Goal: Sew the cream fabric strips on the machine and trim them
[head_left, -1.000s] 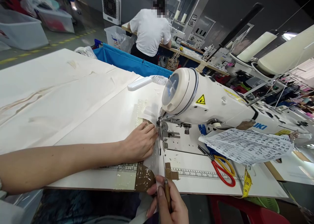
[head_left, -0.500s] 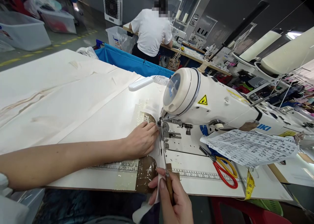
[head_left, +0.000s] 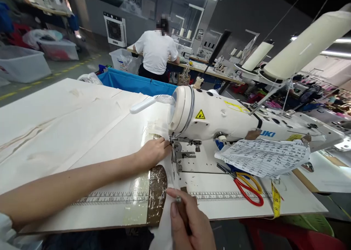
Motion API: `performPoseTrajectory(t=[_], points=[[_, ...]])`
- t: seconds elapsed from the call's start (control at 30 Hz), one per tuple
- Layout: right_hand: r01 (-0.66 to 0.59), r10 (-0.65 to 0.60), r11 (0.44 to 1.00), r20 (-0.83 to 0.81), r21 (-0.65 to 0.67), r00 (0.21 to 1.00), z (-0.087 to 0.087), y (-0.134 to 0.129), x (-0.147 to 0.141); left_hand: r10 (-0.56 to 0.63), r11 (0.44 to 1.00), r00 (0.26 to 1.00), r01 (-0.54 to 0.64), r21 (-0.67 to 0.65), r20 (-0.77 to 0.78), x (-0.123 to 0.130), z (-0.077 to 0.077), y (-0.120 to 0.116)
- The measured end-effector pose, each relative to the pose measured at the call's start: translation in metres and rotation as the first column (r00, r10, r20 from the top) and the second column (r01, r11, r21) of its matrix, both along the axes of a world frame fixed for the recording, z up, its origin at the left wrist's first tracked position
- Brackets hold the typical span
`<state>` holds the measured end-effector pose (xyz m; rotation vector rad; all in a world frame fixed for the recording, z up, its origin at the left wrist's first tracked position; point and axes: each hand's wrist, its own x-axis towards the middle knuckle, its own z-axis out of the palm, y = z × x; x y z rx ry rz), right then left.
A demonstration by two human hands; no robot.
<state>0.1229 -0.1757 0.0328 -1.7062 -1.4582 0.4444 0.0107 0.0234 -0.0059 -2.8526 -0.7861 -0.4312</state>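
My left hand (head_left: 155, 152) lies beside the needle area of a white sewing machine (head_left: 211, 114), fingers bent and closed on a strip of white fabric (head_left: 166, 220). The fabric runs along the table toward me and hangs over the front edge. Near that edge my right hand (head_left: 196, 220) is closed around the wooden handle of an awl (head_left: 182, 213), its thumb and forefinger beside the fabric. The awl's thin spike is hard to make out. Under the fabric, a brown taped patch (head_left: 157, 191) shows on the white tabletop (head_left: 109, 140).
Red-and-yellow-handled scissors (head_left: 248, 188) lie right of the machine, near a yellow tape measure (head_left: 275, 200) and a handwritten sheet (head_left: 263, 156). Thread cones (head_left: 304, 47) stand behind. A blue fabric bin (head_left: 137, 82) borders the table's far side; a person (head_left: 157, 50) sits beyond.
The view has tilted up and shifted right. My right hand has turned the awl, so its spike no longer shows clearly along the fabric. My left hand stays by the needle.
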Motion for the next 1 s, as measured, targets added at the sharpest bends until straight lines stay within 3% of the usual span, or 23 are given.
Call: performPoseTrajectory(t=[0.1, 0.2, 0.3, 0.4, 0.67, 1.0], points=[[-0.035, 0.027, 0.999, 0.181, 0.041, 0.983, -0.02, 0.007, 0.009, 0.008, 0.995, 0.991, 0.005, -0.095, 0.136, -0.007, -0.002, 0.005], [0.017, -0.035, 0.998, 0.29, 0.066, 0.956, -0.035, 0.023, 0.018, -0.004, 0.973, 0.963, 0.067, -0.222, 0.271, -0.012, -0.003, 0.01], [0.077, -0.102, 0.994, 0.365, 0.082, 0.925, -0.041, 0.039, 0.021, -0.026, 0.941, 0.926, 0.15, -0.304, 0.377, -0.014, -0.005, 0.016], [0.044, -0.096, 0.991, 0.434, 0.128, 0.896, -0.042, 0.051, 0.019, -0.043, 0.922, 0.896, 0.206, -0.327, 0.442, -0.015, -0.006, 0.02], [-0.033, -0.027, 0.992, 0.453, 0.125, 0.891, -0.044, 0.063, 0.017, -0.025, 0.907, 0.898, 0.205, -0.367, 0.44, -0.014, 0.002, 0.02], [-0.024, -0.032, 0.994, 0.473, 0.111, 0.88, -0.045, 0.066, 0.017, -0.034, 0.932, 0.892, 0.192, -0.309, 0.45, -0.011, 0.0, 0.019]])
